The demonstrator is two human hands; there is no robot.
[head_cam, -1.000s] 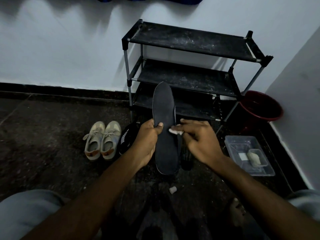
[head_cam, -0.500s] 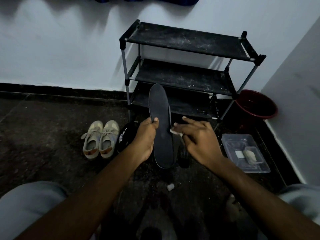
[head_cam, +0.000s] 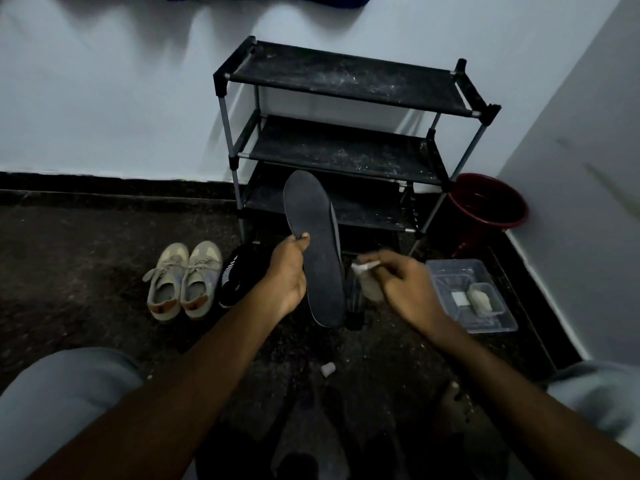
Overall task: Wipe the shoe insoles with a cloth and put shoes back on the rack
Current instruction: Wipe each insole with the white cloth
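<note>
nearest, a small white cap (head_cam: pixel 328 368) on the floor (head_cam: pixel 86 271). past it, left grip (head_cam: pixel 287 271) curled round the left edge of a dark insole (head_cam: pixel 320 268), held upright; right grip (head_cam: pixel 405 285) pinching a white cloth (head_cam: pixel 362 267) just beside its right edge. farther back, beige sneakers (head_cam: pixel 183 282) and a black shoe (head_cam: pixel 235 275), then the black shoe rack (head_cam: pixel 346 150) at the wall.
</note>
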